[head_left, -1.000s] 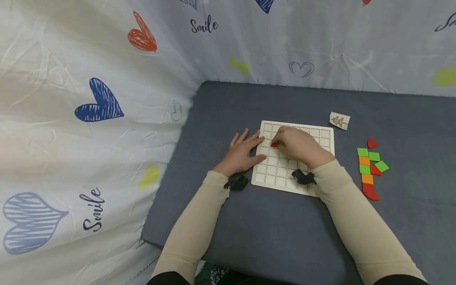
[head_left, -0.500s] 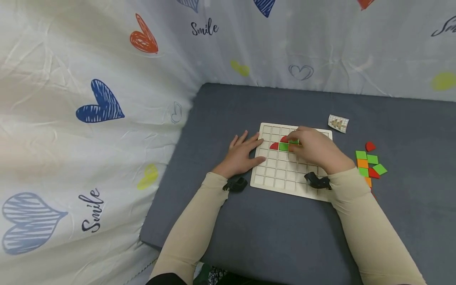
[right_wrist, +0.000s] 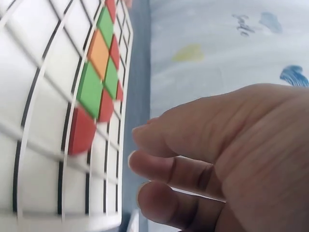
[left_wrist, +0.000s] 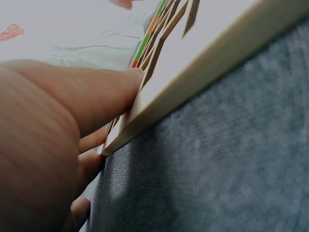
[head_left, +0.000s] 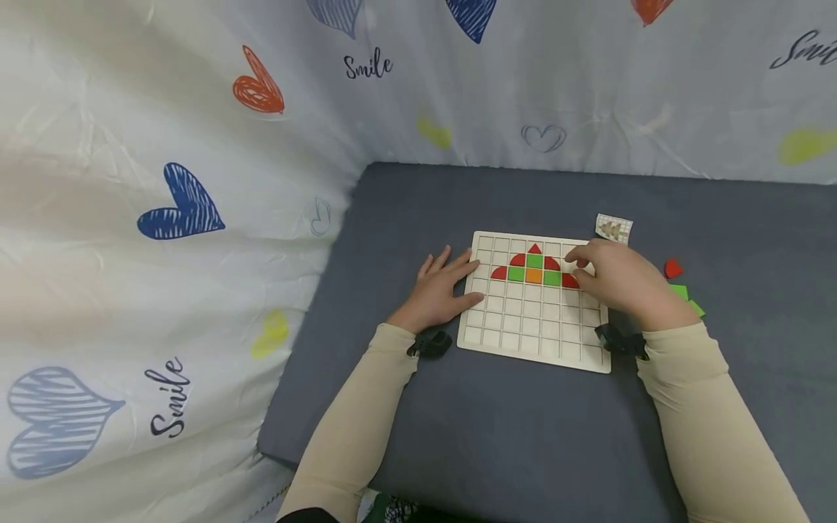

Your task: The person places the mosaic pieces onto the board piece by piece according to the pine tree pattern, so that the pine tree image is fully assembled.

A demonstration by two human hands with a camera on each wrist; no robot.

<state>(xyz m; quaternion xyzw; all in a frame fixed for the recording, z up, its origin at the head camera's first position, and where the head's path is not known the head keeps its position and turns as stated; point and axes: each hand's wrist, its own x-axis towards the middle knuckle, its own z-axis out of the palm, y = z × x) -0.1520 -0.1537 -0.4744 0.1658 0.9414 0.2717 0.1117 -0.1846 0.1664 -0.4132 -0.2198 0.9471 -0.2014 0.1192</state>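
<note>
A pale gridded board (head_left: 503, 319) lies on the grey cloth. My left hand (head_left: 434, 292) is spread at its left edge, thumb and fingertips touching the rim; in the left wrist view the thumb (left_wrist: 106, 92) rests over the edge. Set in the grid are a red triangle (head_left: 535, 248), a green square (head_left: 534, 261) between two red rounded pieces, and a lower row with an orange square (head_left: 533, 275) between green ones, red pieces at both ends. My right hand (head_left: 617, 280) hovers over the board's right side, just right of the end red piece (right_wrist: 82, 131), fingers loosely bent around nothing.
Beyond the right hand lies a small printed card (head_left: 613, 229). Loose pieces, among them a red one (head_left: 673, 268) and a green one (head_left: 697, 308), lie right of the board, partly hidden by the right arm. A white printed curtain (head_left: 314, 109) borders the table.
The right hand has moved right across the board, off the coloured pieces, which now show in full. It no longer touches any. The left hand has stayed at the left edge.
</note>
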